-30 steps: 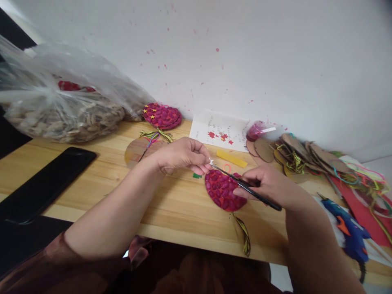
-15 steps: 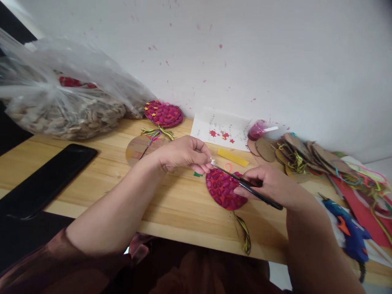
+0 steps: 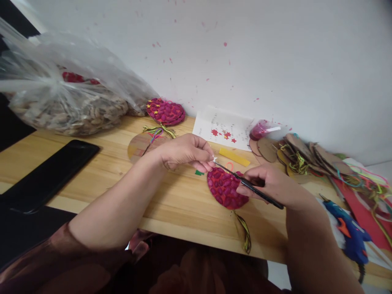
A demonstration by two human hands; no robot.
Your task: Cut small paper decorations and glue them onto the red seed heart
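Note:
My left hand [image 3: 185, 152] is closed in a pinch on a tiny white piece [image 3: 214, 159] above the wooden table [image 3: 101, 175]. My right hand [image 3: 271, 185] grips black tweezers [image 3: 248, 184] whose tip meets that piece at my left fingertips. Under both lies a round disc covered in dark red seeds [image 3: 226, 189], with a striped yellow and green tassel [image 3: 244, 233] hanging over the table's front edge.
A clear bag of pale seeds [image 3: 73, 106] and a black phone [image 3: 49, 173] lie left. Another seeded disc [image 3: 165, 111], a star sticker sheet [image 3: 223, 130] and a yellow strip [image 3: 234, 157] sit behind. Cardboard discs with threads [image 3: 300, 155] and a blue glue gun [image 3: 347, 234] lie right.
Both hands stay nearly still at the tweezers' tip. The view has shifted slightly, so everything sits a little higher and further right in the picture.

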